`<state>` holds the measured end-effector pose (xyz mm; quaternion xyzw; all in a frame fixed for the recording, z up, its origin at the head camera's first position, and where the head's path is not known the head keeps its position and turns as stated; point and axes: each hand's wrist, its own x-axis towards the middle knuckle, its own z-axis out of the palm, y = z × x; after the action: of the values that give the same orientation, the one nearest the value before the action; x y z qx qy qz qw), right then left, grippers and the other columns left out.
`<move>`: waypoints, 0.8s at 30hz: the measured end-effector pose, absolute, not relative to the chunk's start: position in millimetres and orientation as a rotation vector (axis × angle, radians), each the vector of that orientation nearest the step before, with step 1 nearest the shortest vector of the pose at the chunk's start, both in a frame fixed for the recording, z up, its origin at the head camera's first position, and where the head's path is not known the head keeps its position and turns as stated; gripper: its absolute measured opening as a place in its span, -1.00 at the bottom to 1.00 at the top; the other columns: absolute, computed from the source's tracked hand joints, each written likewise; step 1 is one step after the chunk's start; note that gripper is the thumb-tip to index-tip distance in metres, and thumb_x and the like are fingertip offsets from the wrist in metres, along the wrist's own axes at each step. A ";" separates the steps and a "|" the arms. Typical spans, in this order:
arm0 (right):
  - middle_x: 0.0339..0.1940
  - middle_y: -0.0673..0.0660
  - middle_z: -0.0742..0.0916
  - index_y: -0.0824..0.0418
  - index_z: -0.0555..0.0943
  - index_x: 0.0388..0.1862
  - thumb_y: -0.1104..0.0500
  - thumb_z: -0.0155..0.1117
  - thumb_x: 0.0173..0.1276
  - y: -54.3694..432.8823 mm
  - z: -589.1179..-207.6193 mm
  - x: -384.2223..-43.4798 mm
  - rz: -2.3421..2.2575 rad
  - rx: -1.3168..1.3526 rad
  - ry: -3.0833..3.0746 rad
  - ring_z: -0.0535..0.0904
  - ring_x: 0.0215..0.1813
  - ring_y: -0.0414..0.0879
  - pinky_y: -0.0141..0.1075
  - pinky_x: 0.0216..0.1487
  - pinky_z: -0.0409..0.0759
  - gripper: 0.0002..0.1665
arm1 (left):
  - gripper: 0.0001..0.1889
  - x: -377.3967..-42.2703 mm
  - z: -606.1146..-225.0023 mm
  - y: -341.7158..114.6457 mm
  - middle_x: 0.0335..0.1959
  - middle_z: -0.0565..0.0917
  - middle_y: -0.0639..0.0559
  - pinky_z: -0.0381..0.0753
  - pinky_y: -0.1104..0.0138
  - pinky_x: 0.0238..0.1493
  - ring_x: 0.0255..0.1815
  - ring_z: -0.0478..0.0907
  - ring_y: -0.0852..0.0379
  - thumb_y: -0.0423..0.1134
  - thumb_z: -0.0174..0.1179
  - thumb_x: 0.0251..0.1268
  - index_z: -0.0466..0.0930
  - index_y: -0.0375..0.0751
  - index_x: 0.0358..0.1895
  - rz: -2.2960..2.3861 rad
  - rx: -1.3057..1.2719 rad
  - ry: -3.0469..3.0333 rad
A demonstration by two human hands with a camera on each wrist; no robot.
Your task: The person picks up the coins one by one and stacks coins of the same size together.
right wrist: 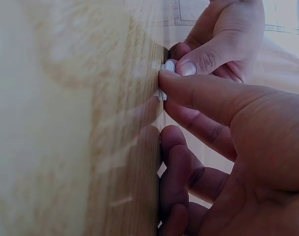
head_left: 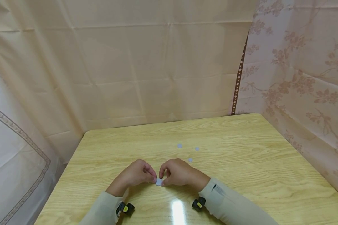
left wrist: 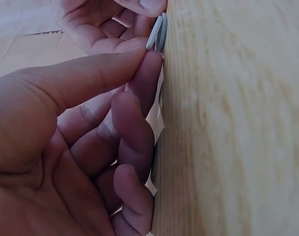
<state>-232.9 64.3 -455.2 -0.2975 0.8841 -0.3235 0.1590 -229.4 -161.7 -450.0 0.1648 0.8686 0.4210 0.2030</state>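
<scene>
Two-handed, pinched the upper disc [left wrist: 152, 35] in the left hand [head_left: 135, 173], by its left rim, tilted above the lower disc [left wrist: 162, 37]; held that flat to the table [head_left: 242, 187] with the right hand [head_left: 180, 172]; worked nearer the left edge than the right.

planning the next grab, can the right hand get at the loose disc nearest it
Probably yes: the loose disc lies just beyond the right hand on the tabletop, with nothing over it. That hand holds a pale disc beside the left hand, though, so may need freeing first.
</scene>
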 end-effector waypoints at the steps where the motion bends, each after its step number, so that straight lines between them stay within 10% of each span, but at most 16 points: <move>1: -0.62 -0.10 0.63 -0.11 0.72 -0.31 0.12 0.61 0.20 64.4 -455.2 -232.9 -0.924 -0.851 2.526 0.43 -0.61 -0.29 -0.42 -0.57 0.34 -0.81 | -0.92 -229.3 -450.2 -161.7 -0.44 0.79 0.05 0.59 0.28 -0.30 -0.38 0.61 0.19 -0.31 0.52 0.16 0.80 -0.20 -0.37 1.177 0.458 2.423; 24: -0.64 -0.10 0.62 -0.11 0.75 -0.30 0.16 0.59 0.21 65.3 -457.4 -233.8 -0.962 -0.848 2.508 0.40 -0.64 -0.29 -0.43 -0.60 0.31 -0.81 | -0.90 -230.6 -453.7 -163.7 -0.44 0.79 0.06 0.59 0.28 -0.33 -0.40 0.61 0.18 -0.29 0.55 0.13 0.80 -0.18 -0.38 1.189 0.460 2.419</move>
<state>-233.8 65.3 -457.4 -0.2972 0.8786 -0.3369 0.1618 -230.6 -163.7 -453.7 0.1649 0.8664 0.4259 0.2020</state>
